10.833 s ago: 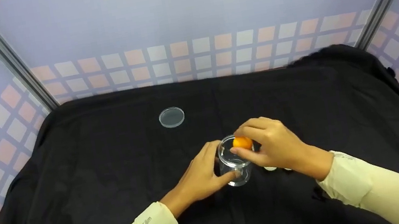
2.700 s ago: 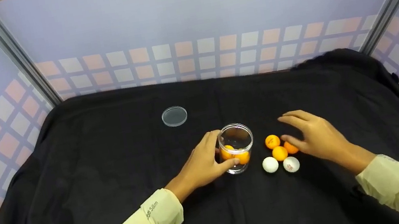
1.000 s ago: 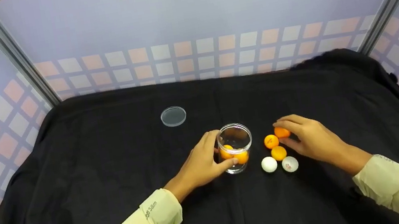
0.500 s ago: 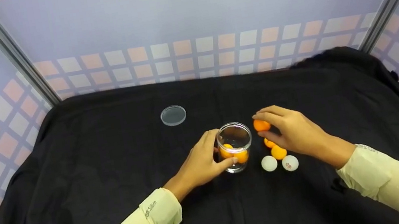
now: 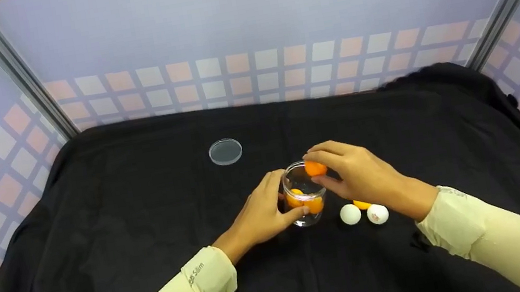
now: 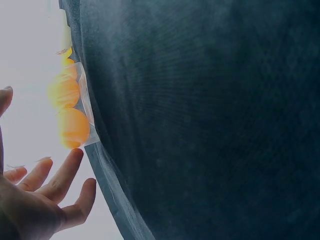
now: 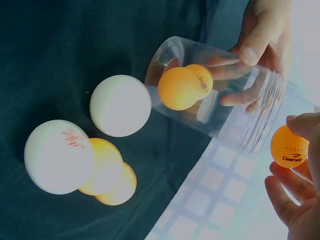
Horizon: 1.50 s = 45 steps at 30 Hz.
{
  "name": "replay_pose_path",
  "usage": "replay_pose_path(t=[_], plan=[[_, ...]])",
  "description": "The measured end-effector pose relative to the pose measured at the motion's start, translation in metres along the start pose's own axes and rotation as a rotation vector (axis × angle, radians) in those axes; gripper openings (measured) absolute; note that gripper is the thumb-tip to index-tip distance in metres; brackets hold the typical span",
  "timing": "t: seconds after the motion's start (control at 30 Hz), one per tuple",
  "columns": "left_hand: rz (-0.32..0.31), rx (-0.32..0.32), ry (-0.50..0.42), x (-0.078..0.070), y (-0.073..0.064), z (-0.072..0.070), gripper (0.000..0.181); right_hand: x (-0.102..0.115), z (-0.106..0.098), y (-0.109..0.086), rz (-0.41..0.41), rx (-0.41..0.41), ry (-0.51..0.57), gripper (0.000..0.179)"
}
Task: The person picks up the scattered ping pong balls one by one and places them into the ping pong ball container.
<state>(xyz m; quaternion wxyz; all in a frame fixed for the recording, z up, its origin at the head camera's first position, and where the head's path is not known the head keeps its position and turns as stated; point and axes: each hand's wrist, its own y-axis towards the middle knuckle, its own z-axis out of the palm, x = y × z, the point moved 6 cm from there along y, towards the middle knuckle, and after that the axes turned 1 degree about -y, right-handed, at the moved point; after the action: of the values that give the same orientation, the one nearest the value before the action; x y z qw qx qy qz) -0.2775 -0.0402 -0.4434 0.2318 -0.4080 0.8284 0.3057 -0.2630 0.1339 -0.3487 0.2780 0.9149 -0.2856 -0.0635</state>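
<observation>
My left hand grips a clear plastic jar around its side, thumb in front; it stands upright on the black cloth, mouth uncovered. Inside, two orange ping-pong balls lie at the bottom. Another orange ping-pong ball is pinched between the thumb and fingers of my right hand, overlapping the jar's right rim in the head view. The right wrist view shows dark print on this ball, just outside the mouth. Below my right hand lie a white ball, a printed white ball and an orange ball.
A clear round lid lies flat on the black cloth, behind and left of the jar. A second loose orange ball shows in the right wrist view. Patterned walls enclose the table's back and sides.
My right hand has picked an orange ball from the loose group and carried it left to the jar's rim. Two orange balls have been in the jar since 2.7 seconds ago. My left hand keeps its grip.
</observation>
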Motion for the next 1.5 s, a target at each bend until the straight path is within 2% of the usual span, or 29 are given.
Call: replay_pose_path(t=[0.4,1.13,1.5], plan=[[-0.02,0.017,0.003,0.0019,0.0001,0.001,0.074,0.0067,0.0028,0.0086,0.01,0.027,0.022,0.038],[-0.015,0.02,-0.024,0.0017,0.0001,0.0014,0.075,0.007,0.0069,0.0078,0.005,0.031,0.023,0.037],[-0.013,0.014,-0.009,0.001,-0.0003,0.0004,0.076,0.0056,0.0069,0.0091,0.014,0.025,0.024,0.038]])
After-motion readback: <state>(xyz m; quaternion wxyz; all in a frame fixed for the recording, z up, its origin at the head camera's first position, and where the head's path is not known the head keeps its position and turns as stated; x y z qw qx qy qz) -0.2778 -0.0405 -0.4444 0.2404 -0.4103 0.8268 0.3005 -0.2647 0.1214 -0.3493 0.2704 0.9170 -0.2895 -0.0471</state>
